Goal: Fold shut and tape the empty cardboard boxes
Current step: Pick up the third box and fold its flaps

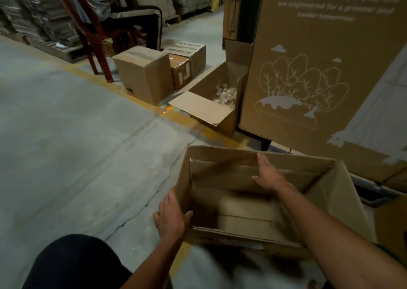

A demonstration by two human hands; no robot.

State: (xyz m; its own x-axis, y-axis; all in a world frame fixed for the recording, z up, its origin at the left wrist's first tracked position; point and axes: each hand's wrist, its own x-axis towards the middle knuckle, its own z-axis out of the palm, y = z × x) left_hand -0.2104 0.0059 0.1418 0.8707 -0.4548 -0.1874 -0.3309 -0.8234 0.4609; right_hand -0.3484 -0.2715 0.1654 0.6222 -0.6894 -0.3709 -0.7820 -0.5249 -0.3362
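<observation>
Both hands on open box

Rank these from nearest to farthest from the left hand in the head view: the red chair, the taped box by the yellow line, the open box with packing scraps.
From the left hand, gripping the near box's left wall:
1. Open box with packing scraps, ahead and slightly right.
2. Taped box, ahead on the yellow line, beyond the open one.
3. Red chair, farthest, behind the taped box to the left.

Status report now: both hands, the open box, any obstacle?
Left hand grips left wall of open brown cardboard box. Right hand flat on far inner flap. Flaps not closed, no tape visible. Large printed cardboard carton stands close behind.
</observation>
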